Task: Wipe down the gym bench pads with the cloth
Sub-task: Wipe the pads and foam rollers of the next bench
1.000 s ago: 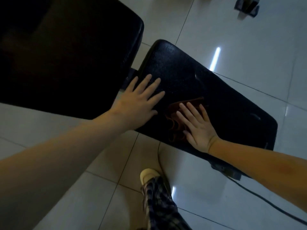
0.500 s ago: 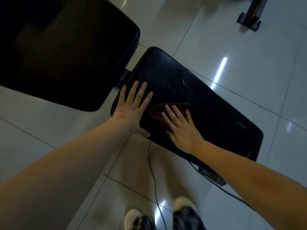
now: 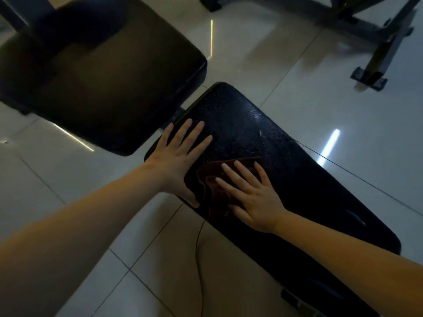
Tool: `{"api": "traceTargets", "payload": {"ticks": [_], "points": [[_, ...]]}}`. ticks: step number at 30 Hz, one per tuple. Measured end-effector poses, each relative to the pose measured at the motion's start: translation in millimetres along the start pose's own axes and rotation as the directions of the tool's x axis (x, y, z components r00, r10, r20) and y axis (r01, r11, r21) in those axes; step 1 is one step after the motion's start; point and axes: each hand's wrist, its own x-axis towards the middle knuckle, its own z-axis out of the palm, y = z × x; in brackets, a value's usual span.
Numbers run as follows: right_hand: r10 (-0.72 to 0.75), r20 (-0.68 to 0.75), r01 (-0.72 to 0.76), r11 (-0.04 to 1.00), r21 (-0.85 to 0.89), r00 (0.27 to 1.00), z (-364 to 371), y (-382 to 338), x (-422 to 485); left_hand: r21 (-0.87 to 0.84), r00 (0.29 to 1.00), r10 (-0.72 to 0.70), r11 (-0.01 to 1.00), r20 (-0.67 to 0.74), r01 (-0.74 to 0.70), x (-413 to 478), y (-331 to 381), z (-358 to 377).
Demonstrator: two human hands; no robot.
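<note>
Long bench pad point(image 3: 263, 133) bare past fingers point(image 3: 246, 173), toward right end. Left hand point(image 3: 176, 156) flat just left of cloth point(image 3: 210, 186), blocking that side. Square pad point(image 3: 103, 76) close across narrow gap. Cable point(image 3: 198, 259) on floor point(image 3: 297, 88); rack frame point(image 3: 377, 40) well apart.

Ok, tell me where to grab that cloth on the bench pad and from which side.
Pinch the raised folds of the cloth bunched just left of the right hand, coming down from above. It lies low on the long pad, so probably only those ridges offer purchase; the rest is under the flat palm.
</note>
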Motion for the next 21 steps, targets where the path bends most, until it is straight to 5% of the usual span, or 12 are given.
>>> {"api": "traceTargets", "payload": {"ticks": [4, 10, 17, 21], "points": [[0.077, -0.08, -0.071, 0.994, 0.078, 0.994, -5.3, 0.8, 15.1, -0.008, 0.999, -0.004, 1.0, -0.053, 0.003, -3.8, 1.5, 1.2], [0.457, -0.1, -0.426, 0.875, 0.228, 0.884, -28.8, 21.5, 111.5, -0.082, 0.99, -0.137, 0.987, -0.022, 0.135, -14.0, 12.7, -4.1], [0.249, -0.086, -0.234, 0.96, 0.153, 0.965, -17.1, 20.6, 50.8, -0.236, 0.955, -0.289, 0.935, -0.074, 0.264, -35.8, 34.9, 12.7], [0.14, -0.083, -0.133, 0.987, 0.089, 0.987, 12.4, 11.5, -57.4, -0.379, 0.81, -0.527, 0.826, -0.256, 0.417, -12.6, 66.6, 26.3]]}}
